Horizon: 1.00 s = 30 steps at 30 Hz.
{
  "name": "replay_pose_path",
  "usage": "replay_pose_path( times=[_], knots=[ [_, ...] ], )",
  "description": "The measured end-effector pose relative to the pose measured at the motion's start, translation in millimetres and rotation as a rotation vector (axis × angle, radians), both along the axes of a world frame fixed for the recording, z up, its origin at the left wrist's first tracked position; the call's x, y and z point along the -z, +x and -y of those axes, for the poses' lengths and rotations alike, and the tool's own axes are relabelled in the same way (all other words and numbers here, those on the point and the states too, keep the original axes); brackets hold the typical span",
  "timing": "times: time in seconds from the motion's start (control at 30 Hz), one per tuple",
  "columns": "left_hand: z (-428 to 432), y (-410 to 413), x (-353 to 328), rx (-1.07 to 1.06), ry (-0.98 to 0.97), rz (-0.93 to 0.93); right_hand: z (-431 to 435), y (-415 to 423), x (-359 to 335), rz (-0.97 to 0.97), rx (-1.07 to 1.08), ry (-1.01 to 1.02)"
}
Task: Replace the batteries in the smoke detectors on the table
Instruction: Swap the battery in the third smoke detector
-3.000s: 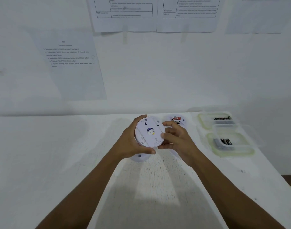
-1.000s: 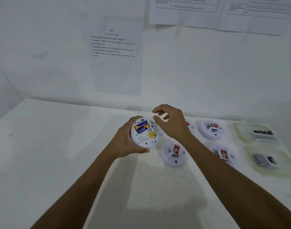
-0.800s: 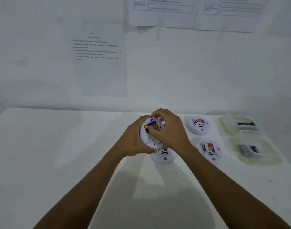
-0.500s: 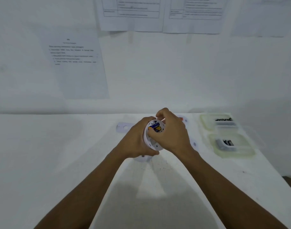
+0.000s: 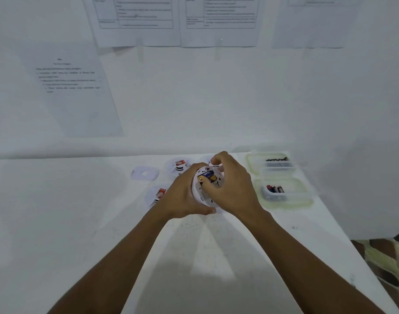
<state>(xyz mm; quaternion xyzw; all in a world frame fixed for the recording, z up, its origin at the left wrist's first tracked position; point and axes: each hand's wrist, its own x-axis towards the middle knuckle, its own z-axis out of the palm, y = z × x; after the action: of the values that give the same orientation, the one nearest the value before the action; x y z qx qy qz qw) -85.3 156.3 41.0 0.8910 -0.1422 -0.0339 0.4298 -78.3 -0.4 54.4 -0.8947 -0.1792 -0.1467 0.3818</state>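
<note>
My left hand [image 5: 185,196] grips a round white smoke detector [image 5: 201,193], held above the table with its open back turned toward me. A blue and gold battery [image 5: 207,176] sits in its compartment. My right hand [image 5: 230,184] curls over the detector's right side, and its fingers pinch the battery. Three more white detectors lie on the table behind my hands: one at the back [image 5: 178,166], one to the left [image 5: 156,194], and one [image 5: 213,160] mostly hidden by my right hand.
A loose white cover plate [image 5: 144,172] lies at the back left of the detectors. Two clear plastic boxes hold batteries on the right, a far box [image 5: 257,158] and a near box [image 5: 286,201]. The white table [image 5: 58,211] ends at the right; paper sheets hang on the wall.
The cover plate came off the held detector and now lies on the table. My right hand moved onto the exposed battery and has lifted one end of it.
</note>
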Motion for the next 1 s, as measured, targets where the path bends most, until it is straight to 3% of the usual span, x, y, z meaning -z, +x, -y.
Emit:
replay_pose_path(
  times=[0.1, 0.23, 0.37, 0.43, 0.53, 0.6, 0.8, 1.0],
  knots=[
    [15.1, -5.2, 2.8, -0.011, -0.141, 0.036, 21.9, 6.1, 11.9, 0.14, -0.098, -0.024],
    [37.1, -3.3, 9.7, 0.041, -0.181, 0.063, 42.1, 8.6, 14.8, 0.302, -0.174, -0.017],
    [51.7, 0.6, 17.7, 0.035, -0.175, 0.038, 71.3, 10.3, 0.3, 0.138, -0.137, 0.268],
    [57.1, 1.6, 18.7, 0.015, -0.175, 0.041, 98.3, 17.0, -4.5, 0.04, -0.097, 0.299],
    [64.2, 3.4, 20.1, -0.001, -0.193, 0.043, 149.5, 40.9, -3.2, -0.121, 0.014, 0.183],
    [71.3, 4.1, 20.9, -0.004, -0.197, 0.046, 180.3, 61.5, 0.7, -0.207, 0.094, -0.008],
    [97.2, 4.8, 20.6, 0.0, -0.201, 0.085, 213.6, 100.7, 23.3, -0.418, 0.123, -0.361],
    [110.7, 7.1, 26.8, -0.002, -0.202, 0.1, 217.7, 106.9, 33.6, -0.5, 0.048, -0.439]
  ],
)
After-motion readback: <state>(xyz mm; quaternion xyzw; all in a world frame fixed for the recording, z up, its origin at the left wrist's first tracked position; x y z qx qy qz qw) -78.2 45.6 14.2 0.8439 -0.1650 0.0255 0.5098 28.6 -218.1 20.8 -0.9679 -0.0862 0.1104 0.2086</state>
